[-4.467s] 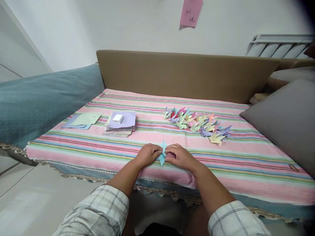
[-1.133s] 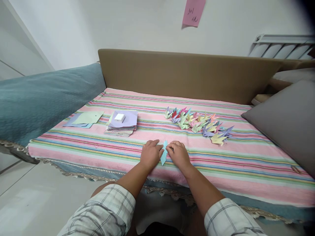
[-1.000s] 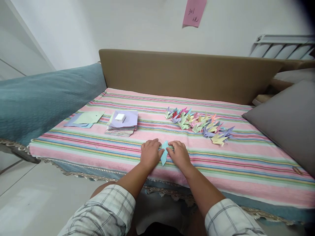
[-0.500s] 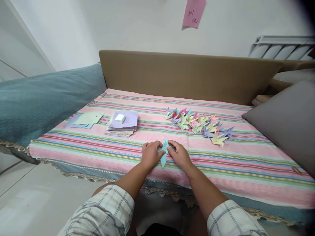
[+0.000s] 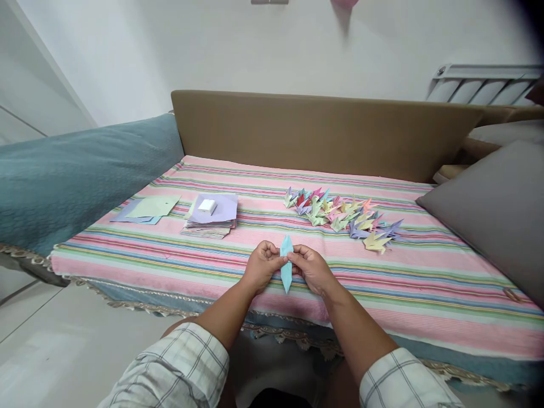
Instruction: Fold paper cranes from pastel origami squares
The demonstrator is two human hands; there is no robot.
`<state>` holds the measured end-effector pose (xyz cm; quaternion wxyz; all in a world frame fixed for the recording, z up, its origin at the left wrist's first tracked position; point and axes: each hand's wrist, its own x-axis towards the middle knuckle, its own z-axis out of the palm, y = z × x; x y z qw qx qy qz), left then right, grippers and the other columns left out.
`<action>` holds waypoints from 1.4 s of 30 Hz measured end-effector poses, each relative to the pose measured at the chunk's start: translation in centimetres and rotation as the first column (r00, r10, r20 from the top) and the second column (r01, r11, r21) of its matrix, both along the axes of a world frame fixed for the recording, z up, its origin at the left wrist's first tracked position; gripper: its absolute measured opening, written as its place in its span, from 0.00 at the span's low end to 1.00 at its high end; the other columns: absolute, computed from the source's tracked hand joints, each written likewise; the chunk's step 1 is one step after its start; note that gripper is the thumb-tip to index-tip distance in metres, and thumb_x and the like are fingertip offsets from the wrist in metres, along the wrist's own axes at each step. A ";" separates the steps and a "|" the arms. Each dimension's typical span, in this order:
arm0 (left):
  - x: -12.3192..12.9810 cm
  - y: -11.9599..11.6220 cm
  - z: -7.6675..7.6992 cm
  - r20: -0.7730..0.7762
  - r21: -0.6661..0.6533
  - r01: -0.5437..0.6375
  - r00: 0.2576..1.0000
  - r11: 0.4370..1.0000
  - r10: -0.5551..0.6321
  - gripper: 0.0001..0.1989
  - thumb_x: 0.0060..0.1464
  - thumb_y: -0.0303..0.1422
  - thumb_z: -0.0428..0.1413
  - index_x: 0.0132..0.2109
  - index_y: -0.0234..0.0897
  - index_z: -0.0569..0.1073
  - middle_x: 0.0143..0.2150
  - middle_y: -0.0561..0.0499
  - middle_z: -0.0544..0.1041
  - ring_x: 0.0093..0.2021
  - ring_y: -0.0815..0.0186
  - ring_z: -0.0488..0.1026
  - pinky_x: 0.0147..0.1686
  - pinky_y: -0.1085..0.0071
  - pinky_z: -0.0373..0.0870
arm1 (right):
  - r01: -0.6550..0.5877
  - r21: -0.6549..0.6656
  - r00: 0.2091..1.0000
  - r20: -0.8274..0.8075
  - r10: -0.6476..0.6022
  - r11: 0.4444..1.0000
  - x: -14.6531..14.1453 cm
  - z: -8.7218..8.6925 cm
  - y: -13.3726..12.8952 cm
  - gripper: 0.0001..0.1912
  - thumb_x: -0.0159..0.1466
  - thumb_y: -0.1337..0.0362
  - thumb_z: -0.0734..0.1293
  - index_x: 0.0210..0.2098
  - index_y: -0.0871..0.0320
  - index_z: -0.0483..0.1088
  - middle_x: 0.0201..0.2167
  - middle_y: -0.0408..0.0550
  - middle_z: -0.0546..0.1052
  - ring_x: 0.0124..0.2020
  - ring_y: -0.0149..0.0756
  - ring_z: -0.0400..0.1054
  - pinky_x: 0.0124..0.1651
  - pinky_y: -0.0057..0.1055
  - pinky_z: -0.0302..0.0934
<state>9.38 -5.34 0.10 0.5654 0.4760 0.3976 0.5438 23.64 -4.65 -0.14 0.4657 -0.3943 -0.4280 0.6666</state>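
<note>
A narrow piece of folded light-blue paper (image 5: 287, 276), pointed at its lower end, is held upright between my two hands, above the striped cloth. My left hand (image 5: 262, 267) pinches its left side, with the thumb across the paper's middle. From the other side my right hand (image 5: 312, 269) grips it too, thumb in front and fingers behind. Both thumb tips nearly meet on the paper. Beyond my hands, several folded paper cranes (image 5: 339, 221) in many colours lie in a slanting cluster.
Left of my hands stands a stack of square paper (image 5: 216, 209) with a small white block (image 5: 207, 207) on top. Loose sheets (image 5: 153, 206) lie farther left. A grey cushion (image 5: 493, 209) leans at the right, and a brown backrest (image 5: 323, 136) runs behind the striped cloth (image 5: 170, 266).
The light-blue paper has turned from slightly tilted to nearly upright, and more of its face shows. Both thumbs have come together over its middle. The view has tipped slightly downward.
</note>
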 end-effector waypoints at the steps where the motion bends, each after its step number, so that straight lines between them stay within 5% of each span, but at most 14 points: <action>1: -0.1 0.0 0.0 -0.048 0.034 -0.021 0.999 0.999 0.022 0.20 0.39 0.37 0.64 0.30 0.38 0.59 0.30 0.55 0.73 0.27 0.72 0.71 0.28 0.74 0.68 | 0.023 -0.002 1.000 -0.015 -0.023 1.000 -0.1 0.0 0.0 0.19 0.46 0.54 0.74 0.32 0.59 0.70 0.22 0.39 0.71 0.21 0.24 0.63 0.26 0.24 0.60; 5: -0.5 -0.2 -0.1 -0.378 0.394 -0.158 0.871 0.906 0.316 0.06 0.47 0.33 0.59 0.29 0.37 0.70 0.40 0.48 0.74 0.40 0.65 0.72 0.38 0.68 0.70 | 0.122 0.017 0.991 -0.049 -0.121 0.992 -0.4 -0.2 0.3 0.19 0.45 0.54 0.75 0.30 0.59 0.69 0.21 0.39 0.71 0.21 0.25 0.64 0.26 0.24 0.61; 9: -0.5 -0.7 0.2 -0.519 0.599 -0.050 0.736 0.799 0.435 0.06 0.52 0.30 0.55 0.36 0.40 0.76 0.32 0.50 0.74 0.37 0.66 0.72 0.39 0.69 0.69 | 0.193 0.057 0.979 -0.071 -0.189 0.979 -0.8 -0.3 0.2 0.19 0.45 0.54 0.75 0.30 0.58 0.70 0.24 0.39 0.72 0.23 0.26 0.65 0.28 0.25 0.63; 12: -0.3 -1.0 0.6 -0.480 0.509 -0.059 0.809 0.859 0.340 0.08 0.53 0.33 0.54 0.39 0.39 0.76 0.35 0.49 0.77 0.38 0.65 0.73 0.40 0.69 0.69 | 0.191 0.129 0.980 -0.075 -0.183 0.973 -1.0 -0.2 -0.3 0.18 0.49 0.52 0.73 0.33 0.57 0.72 0.24 0.39 0.71 0.24 0.26 0.64 0.27 0.25 0.62; 16: -0.2 -0.9 0.8 -0.219 0.158 -0.106 0.966 0.982 0.140 0.13 0.48 0.40 0.59 0.37 0.36 0.74 0.30 0.52 0.77 0.29 0.68 0.72 0.30 0.74 0.67 | 0.115 0.255 0.991 0.036 -0.128 0.960 -0.9 -0.1 -0.7 0.18 0.58 0.48 0.65 0.38 0.55 0.74 0.27 0.43 0.73 0.26 0.29 0.64 0.30 0.28 0.62; 21: -0.1 -0.5 0.4 0.070 -0.108 -0.084 0.993 0.991 0.092 0.17 0.40 0.43 0.63 0.28 0.33 0.72 0.18 0.59 0.67 0.18 0.76 0.62 0.19 0.79 0.58 | 0.130 0.477 0.947 0.199 -0.251 0.869 -0.8 0.0 -0.6 0.11 0.54 0.55 0.69 0.33 0.55 0.77 0.36 0.47 0.72 0.41 0.36 0.67 0.44 0.33 0.63; 25: -0.1 -0.4 0.4 0.130 -0.201 -0.037 0.989 0.979 0.064 0.18 0.37 0.43 0.64 0.30 0.33 0.74 0.24 0.53 0.74 0.24 0.70 0.70 0.27 0.73 0.67 | 0.126 0.386 0.973 0.132 -0.190 0.914 -0.9 -0.2 -0.3 0.11 0.52 0.57 0.70 0.33 0.55 0.76 0.40 0.48 0.73 0.42 0.36 0.68 0.44 0.33 0.63; 28: -0.7 -0.3 0.5 -0.096 -0.084 -0.056 0.994 0.995 0.047 0.16 0.44 0.44 0.60 0.31 0.34 0.77 0.29 0.49 0.78 0.32 0.64 0.74 0.36 0.67 0.70 | 0.142 0.215 0.986 0.054 -0.157 0.966 -1.0 -0.4 -0.2 0.14 0.48 0.56 0.72 0.33 0.56 0.75 0.33 0.45 0.75 0.32 0.33 0.69 0.37 0.32 0.64; 30: -1.2 -0.1 0.7 -0.378 0.108 -0.059 0.921 0.992 0.096 0.13 0.50 0.41 0.56 0.31 0.37 0.78 0.36 0.49 0.79 0.40 0.62 0.74 0.44 0.65 0.68 | 0.148 0.111 0.987 0.041 -0.153 0.983 -1.0 -0.5 -0.1 0.17 0.45 0.56 0.73 0.32 0.57 0.74 0.25 0.42 0.74 0.26 0.30 0.67 0.33 0.30 0.64; 32: -1.8 0.2 0.8 -0.619 0.255 -0.005 0.768 0.967 0.167 0.11 0.52 0.37 0.53 0.31 0.40 0.79 0.42 0.50 0.78 0.45 0.61 0.73 0.48 0.64 0.66 | 0.127 0.041 0.989 0.070 -0.129 0.991 -0.9 -0.6 -0.1 0.18 0.44 0.56 0.73 0.32 0.58 0.73 0.23 0.41 0.73 0.24 0.30 0.66 0.31 0.31 0.64; 35: -2.2 0.3 0.9 -0.812 0.310 0.058 0.535 0.949 0.233 0.11 0.53 0.36 0.53 0.29 0.42 0.79 0.43 0.50 0.78 0.48 0.60 0.72 0.50 0.63 0.65 | 0.075 0.070 0.962 0.256 -0.091 0.995 -0.6 -0.9 0.1 0.16 0.48 0.56 0.71 0.34 0.59 0.73 0.25 0.43 0.75 0.24 0.32 0.67 0.31 0.32 0.64; 39: -2.3 0.2 0.5 -0.898 0.375 0.118 0.293 0.919 0.329 0.06 0.49 0.36 0.58 0.28 0.40 0.77 0.46 0.49 0.77 0.48 0.57 0.71 0.50 0.58 0.62 | -0.107 0.375 0.712 0.675 -0.192 0.921 0.0 -0.9 0.3 0.08 0.55 0.63 0.66 0.32 0.56 0.76 0.33 0.47 0.77 0.37 0.38 0.70 0.41 0.35 0.62; 42: -2.1 0.2 0.2 -0.894 0.430 0.246 0.249 0.868 0.372 0.05 0.50 0.32 0.57 0.37 0.39 0.76 0.47 0.48 0.76 0.48 0.59 0.70 0.50 0.60 0.61 | -0.263 0.453 0.542 0.799 -0.258 0.852 0.4 -0.7 0.3 0.08 0.57 0.67 0.65 0.33 0.54 0.76 0.35 0.48 0.75 0.41 0.38 0.68 0.44 0.34 0.61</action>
